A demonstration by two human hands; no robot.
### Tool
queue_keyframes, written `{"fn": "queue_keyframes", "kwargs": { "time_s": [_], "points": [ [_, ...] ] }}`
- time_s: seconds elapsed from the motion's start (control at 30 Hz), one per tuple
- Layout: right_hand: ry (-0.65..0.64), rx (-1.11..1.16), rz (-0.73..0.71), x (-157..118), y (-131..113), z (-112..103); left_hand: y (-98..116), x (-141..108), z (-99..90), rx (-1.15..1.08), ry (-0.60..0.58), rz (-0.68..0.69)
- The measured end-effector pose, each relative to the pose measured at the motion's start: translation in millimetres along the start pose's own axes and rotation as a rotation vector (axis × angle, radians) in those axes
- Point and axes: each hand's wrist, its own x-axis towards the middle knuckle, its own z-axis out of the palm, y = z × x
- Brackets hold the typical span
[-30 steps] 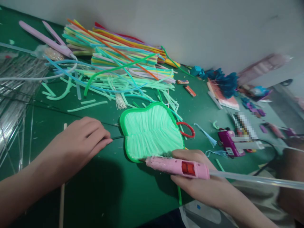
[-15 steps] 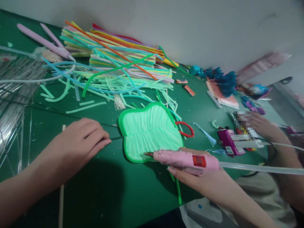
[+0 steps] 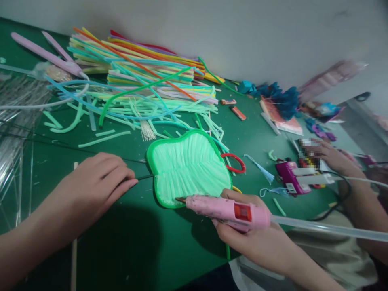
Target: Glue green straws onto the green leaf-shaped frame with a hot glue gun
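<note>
A light green fuzzy leaf shape [image 3: 188,165] with a darker green rim lies in the middle. My left hand [image 3: 100,190] pinches a thin dark wire [image 3: 145,177] that runs to the leaf's left edge. In my right hand [image 3: 257,238] is a pink glue gun [image 3: 224,208], its fingers wrapped round the handle. The gun's metal tip rests at or just above the leaf's lower edge; actual contact is hard to tell. A clear glue stick [image 3: 327,230] sticks out of its back end.
Colourful pipe cleaners [image 3: 145,76] are piled behind the leaf. Red-handled scissors [image 3: 235,163] lie partly under its right side. A pink flat iron [image 3: 45,52] is at the back left. Another person's hand [image 3: 330,155] is at the right, near a purple glue gun [image 3: 292,178].
The pink glue gun's tip has moved slightly left along the leaf's lower edge. The whole view has shifted a little. My left hand keeps its pinch on the wire.
</note>
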Motion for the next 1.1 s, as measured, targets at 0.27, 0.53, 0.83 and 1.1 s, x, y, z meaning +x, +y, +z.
{"fn": "queue_keyframes", "kwargs": {
  "time_s": [0.27,0.53,0.83,1.1],
  "points": [
    [-0.031,0.008,0.098,3.5,3.3,5.1,-1.4,-1.0,-1.9,-0.027,-0.019,0.005],
    [-0.055,0.028,0.135,-0.1,5.4,6.0,-0.3,2.1,-2.5,0.018,-0.023,0.064],
    [-0.052,0.041,0.113,2.5,5.8,6.7,-0.9,1.4,-3.2,0.026,-0.021,0.058],
    [-0.037,0.045,0.113,0.7,9.2,6.6,-0.1,0.3,-1.7,0.001,-0.013,0.025]
  ]
}}
